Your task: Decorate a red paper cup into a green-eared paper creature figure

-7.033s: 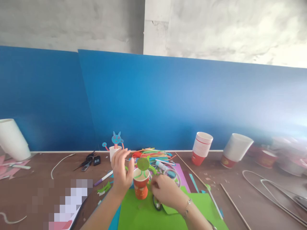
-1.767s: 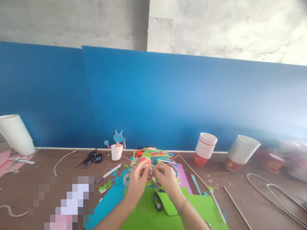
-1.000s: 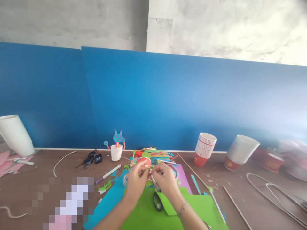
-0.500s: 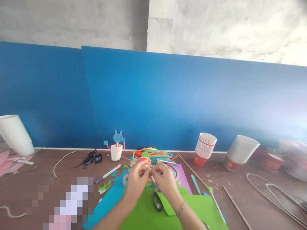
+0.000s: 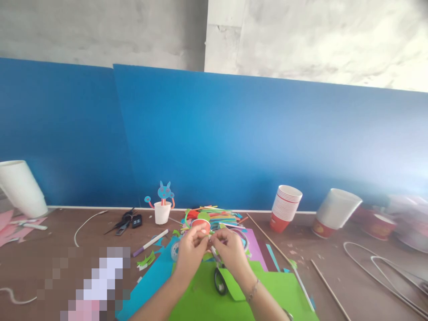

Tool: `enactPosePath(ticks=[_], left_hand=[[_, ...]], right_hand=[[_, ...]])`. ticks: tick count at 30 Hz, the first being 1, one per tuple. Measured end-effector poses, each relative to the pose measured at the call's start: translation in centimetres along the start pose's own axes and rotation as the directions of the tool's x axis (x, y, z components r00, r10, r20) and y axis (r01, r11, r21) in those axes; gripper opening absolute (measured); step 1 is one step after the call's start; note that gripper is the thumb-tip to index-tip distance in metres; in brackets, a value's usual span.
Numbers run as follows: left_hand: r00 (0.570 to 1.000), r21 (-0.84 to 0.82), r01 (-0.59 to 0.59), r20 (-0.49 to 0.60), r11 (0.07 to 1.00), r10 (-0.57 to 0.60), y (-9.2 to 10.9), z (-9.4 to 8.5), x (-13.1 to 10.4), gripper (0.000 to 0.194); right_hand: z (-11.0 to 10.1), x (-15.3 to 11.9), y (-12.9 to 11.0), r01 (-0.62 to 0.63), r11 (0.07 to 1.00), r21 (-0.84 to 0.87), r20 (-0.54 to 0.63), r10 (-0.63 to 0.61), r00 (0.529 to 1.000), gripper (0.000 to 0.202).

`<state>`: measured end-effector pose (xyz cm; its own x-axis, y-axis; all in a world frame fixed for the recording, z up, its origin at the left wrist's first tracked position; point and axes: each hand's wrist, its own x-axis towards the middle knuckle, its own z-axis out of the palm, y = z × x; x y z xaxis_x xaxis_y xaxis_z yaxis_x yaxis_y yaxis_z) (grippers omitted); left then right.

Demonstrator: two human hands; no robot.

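My left hand (image 5: 193, 249) and my right hand (image 5: 230, 249) meet fingertip to fingertip over the coloured paper. Both are closed in a pinch around something small that I cannot make out. Just behind the fingers stands a red paper cup (image 5: 201, 224) with green paper at its top. Black-handled scissors (image 5: 220, 281) lie below my right hand, on green paper (image 5: 200, 294). A roll of tape (image 5: 174, 251) is beside my left hand, near blue paper (image 5: 147, 285). Coloured strips (image 5: 220, 215) are heaped behind the cup.
A white cup with a blue paper figure (image 5: 162, 213), keys (image 5: 137, 221) and a marker (image 5: 150, 243) are at left. Stacked cups (image 5: 286, 208), more cups (image 5: 336, 213), wooden sticks (image 5: 329, 290) and a cable (image 5: 384, 276) are at right. A blue panel (image 5: 214, 142) rises behind.
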<state>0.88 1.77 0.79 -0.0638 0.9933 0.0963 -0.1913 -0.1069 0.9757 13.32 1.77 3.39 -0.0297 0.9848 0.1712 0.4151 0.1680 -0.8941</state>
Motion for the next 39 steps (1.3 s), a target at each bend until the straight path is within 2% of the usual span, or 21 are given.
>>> enactPosePath(ticks=[8, 11, 14, 17, 20, 24, 26, 28, 31, 34, 36, 39], left_hand=[[0.997, 0.091, -0.079, -0.007, 0.993, 0.08, -0.2, -0.1, -0.1, 0.038], [0.993, 0.155, -0.114, -0.026, 0.981, 0.119, -0.2, -0.3, -0.3, 0.037], [0.983, 0.241, -0.159, -0.055, 0.957, 0.177, 0.0, -0.7, -0.5, 0.038], [0.973, 0.299, -0.205, -0.038, 0.932, 0.226, 0.4, -0.9, -0.4, 0.041], [0.989, 0.209, -0.147, 0.031, 0.967, 0.143, 0.8, -0.8, -0.2, 0.05], [0.997, 0.078, -0.001, 0.082, 0.997, -0.006, 0.9, -0.4, 0.1, 0.062], [0.995, 0.057, 0.046, 0.09, 0.997, -0.051, 1.0, -0.3, 0.2, 0.061], [0.991, 0.047, 0.088, 0.096, 0.995, -0.092, 1.3, -0.4, 0.2, 0.055], [0.986, 0.042, 0.121, 0.113, 0.992, -0.125, 1.7, -0.5, 0.1, 0.036], [0.986, 0.048, 0.103, 0.127, 0.993, -0.109, 2.0, -0.4, -0.1, 0.029], [0.989, 0.048, 0.08, 0.124, 0.996, -0.085, 1.9, -0.3, -0.2, 0.031], [0.992, 0.048, 0.041, 0.114, 0.998, -0.047, 1.7, -0.3, -0.2, 0.031]], right_hand=[[0.2, -0.3, -0.5, 0.027, 0.993, -0.118, -0.054, -0.033, 0.998, 0.017], [0.2, -0.3, -0.3, 0.033, 0.99, -0.137, -0.035, -0.038, 0.999, 0.018], [-0.3, -0.1, 0.1, 0.009, 0.989, -0.146, 0.011, -0.007, 1.0, 0.021], [-1.1, 0.3, 0.3, -0.029, 0.991, -0.134, -0.038, 0.024, 0.999, 0.024], [-1.4, 0.6, 0.3, 0.025, 0.997, -0.072, -0.016, -0.026, 1.0, 0.024], [-1.1, 0.4, 0.1, 0.221, 0.969, -0.113, 0.039, -0.218, 0.975, 0.015], [-0.9, 0.2, 0.0, 0.322, 0.935, -0.149, 0.038, -0.32, 0.947, 0.015], [-0.8, 0.0, -0.2, 0.347, 0.925, -0.157, 0.01, -0.349, 0.937, 0.016], [-0.7, 0.0, -0.3, 0.221, 0.974, -0.042, -0.029, -0.222, 0.975, 0.016], [-0.6, 0.1, -0.3, 0.055, 0.989, 0.134, 0.026, -0.059, 0.998, 0.019], [-0.5, 0.2, -0.3, 0.012, 0.983, 0.184, 0.055, -0.022, 0.998, 0.02], [-0.5, 0.2, -0.2, 0.011, 0.991, 0.137, 0.013, -0.013, 1.0, 0.018]])
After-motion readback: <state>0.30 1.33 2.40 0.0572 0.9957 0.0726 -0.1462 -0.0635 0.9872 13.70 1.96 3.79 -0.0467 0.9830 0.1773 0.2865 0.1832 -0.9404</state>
